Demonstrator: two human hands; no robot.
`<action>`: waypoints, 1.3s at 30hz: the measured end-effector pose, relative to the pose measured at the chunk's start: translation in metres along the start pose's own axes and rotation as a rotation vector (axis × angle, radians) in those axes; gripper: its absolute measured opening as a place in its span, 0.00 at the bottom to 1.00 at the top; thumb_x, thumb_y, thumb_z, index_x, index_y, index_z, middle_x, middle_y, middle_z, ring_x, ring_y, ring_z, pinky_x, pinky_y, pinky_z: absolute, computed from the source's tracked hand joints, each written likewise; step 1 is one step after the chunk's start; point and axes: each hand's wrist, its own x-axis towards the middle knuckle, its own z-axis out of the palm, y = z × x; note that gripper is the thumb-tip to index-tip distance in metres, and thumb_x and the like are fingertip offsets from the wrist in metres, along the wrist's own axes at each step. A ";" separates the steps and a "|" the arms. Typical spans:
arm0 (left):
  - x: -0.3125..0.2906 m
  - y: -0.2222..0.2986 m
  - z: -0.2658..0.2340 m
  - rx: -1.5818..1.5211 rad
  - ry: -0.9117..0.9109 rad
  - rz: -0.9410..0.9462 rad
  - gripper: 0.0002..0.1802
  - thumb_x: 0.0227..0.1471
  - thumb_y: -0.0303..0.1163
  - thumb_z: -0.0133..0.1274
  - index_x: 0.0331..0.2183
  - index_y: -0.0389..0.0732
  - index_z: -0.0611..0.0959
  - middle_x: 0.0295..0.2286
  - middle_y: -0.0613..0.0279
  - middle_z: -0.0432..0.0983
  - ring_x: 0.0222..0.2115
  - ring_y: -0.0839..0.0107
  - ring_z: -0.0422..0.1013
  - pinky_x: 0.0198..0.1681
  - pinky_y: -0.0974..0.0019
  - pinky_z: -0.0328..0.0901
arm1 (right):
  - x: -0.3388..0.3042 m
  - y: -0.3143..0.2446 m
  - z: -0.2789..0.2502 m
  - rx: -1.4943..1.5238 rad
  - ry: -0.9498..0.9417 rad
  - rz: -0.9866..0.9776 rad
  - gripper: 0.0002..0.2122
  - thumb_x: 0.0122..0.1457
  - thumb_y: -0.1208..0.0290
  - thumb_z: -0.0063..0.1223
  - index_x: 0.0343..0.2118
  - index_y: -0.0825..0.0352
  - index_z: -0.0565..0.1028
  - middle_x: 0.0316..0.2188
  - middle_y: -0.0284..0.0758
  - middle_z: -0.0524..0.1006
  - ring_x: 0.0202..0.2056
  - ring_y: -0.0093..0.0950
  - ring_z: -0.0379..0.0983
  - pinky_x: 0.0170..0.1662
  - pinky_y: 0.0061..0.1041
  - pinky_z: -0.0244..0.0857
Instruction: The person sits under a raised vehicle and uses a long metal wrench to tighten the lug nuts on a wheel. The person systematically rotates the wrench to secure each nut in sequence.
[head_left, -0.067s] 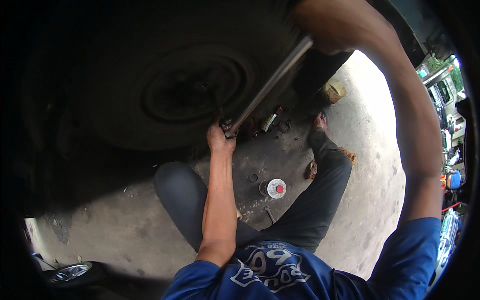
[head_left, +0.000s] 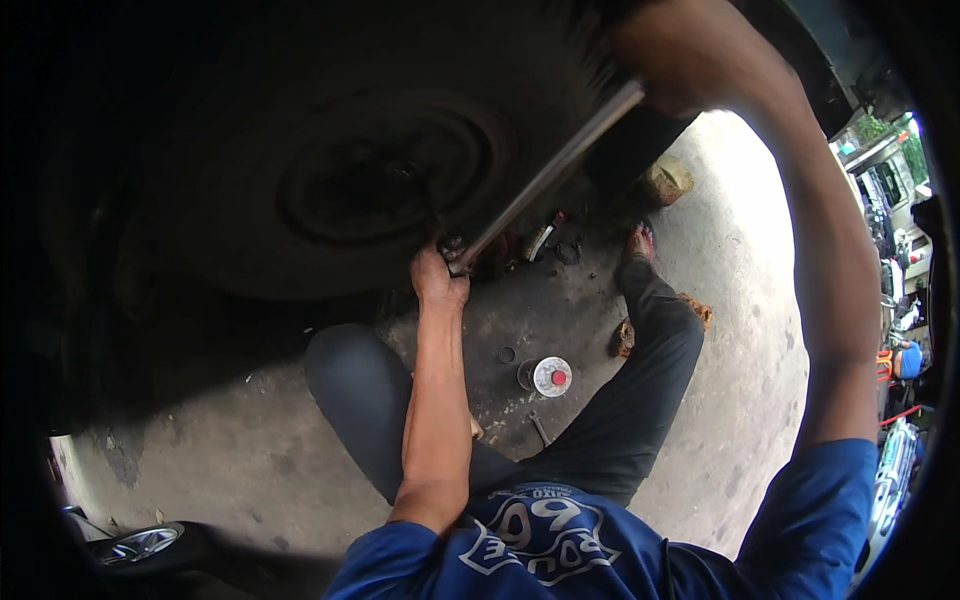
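A large dark wheel point(head_left: 330, 225) fills the upper left, its hub deep in shadow. A long metal bar point(head_left: 550, 175) slants across the wheel's right side. My left hand point(head_left: 440, 278) is closed around the bar's lower end, by the wheel's lower edge. Just above that hand, a dark, thin tool point(head_left: 430, 205) runs up toward the hub; whether it joins the bar cannot be made out. My right hand point(head_left: 650, 55) is at the tyre's upper right, close to the bar's upper end. Its fingers are lost in shadow and blur, so its hold is unclear.
Between my legs stand a round container with a red cap point(head_left: 556, 378), a small dark ring point(head_left: 507, 355) and a wrench point(head_left: 540, 428). A tube point(head_left: 543, 238) lies near the wheel. A wooden block point(head_left: 668, 181) sits beyond my right foot. Another wheel point(head_left: 145, 543) is at lower left.
The bar's upper end has shifted slightly right and down, along with my right hand. My left hand has moved only a little to the left, still on the bar.
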 end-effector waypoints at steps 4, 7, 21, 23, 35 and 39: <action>-0.007 0.000 0.011 0.205 0.110 0.168 0.07 0.56 0.34 0.59 0.36 0.44 0.81 0.27 0.66 0.73 0.22 0.74 0.67 0.24 0.68 0.64 | 0.019 0.040 0.154 0.169 0.197 0.035 0.08 0.36 0.72 0.57 0.23 0.67 0.81 0.20 0.46 0.78 0.28 0.43 0.79 0.34 0.39 0.74; -0.010 -0.003 0.023 0.353 0.201 0.265 0.13 0.57 0.35 0.59 0.42 0.40 0.81 0.31 0.66 0.74 0.23 0.75 0.67 0.24 0.69 0.62 | 0.042 0.042 0.277 0.296 0.102 0.005 0.09 0.34 0.72 0.54 0.21 0.68 0.80 0.25 0.51 0.79 0.31 0.47 0.78 0.37 0.39 0.74; -0.007 -0.011 0.023 0.892 0.175 0.614 0.20 0.64 0.32 0.48 0.53 0.32 0.77 0.29 0.55 0.78 0.23 0.71 0.69 0.22 0.66 0.70 | 0.081 -0.156 0.502 0.926 -0.162 -0.256 0.12 0.46 0.67 0.52 0.33 0.60 0.83 0.34 0.46 0.81 0.41 0.47 0.77 0.45 0.42 0.72; -0.012 -0.007 0.018 0.993 0.186 0.583 0.20 0.64 0.33 0.47 0.53 0.33 0.77 0.27 0.55 0.76 0.20 0.70 0.68 0.22 0.64 0.72 | 0.068 -0.134 0.492 0.932 -0.219 -0.297 0.12 0.47 0.68 0.53 0.34 0.62 0.82 0.34 0.47 0.81 0.41 0.48 0.77 0.45 0.42 0.71; -0.031 0.056 -0.041 0.506 0.118 0.411 0.12 0.62 0.33 0.51 0.37 0.32 0.81 0.25 0.63 0.73 0.21 0.77 0.66 0.22 0.71 0.62 | -0.029 -0.011 0.177 0.595 0.226 -0.200 0.08 0.44 0.74 0.63 0.28 0.67 0.78 0.26 0.43 0.78 0.33 0.45 0.76 0.36 0.41 0.70; -0.027 0.079 -0.044 0.382 0.102 0.324 0.12 0.60 0.33 0.52 0.36 0.32 0.82 0.24 0.63 0.73 0.21 0.76 0.66 0.23 0.69 0.61 | -0.040 -0.016 0.083 0.343 0.371 -0.243 0.05 0.44 0.78 0.66 0.26 0.67 0.79 0.23 0.41 0.78 0.30 0.41 0.77 0.36 0.37 0.70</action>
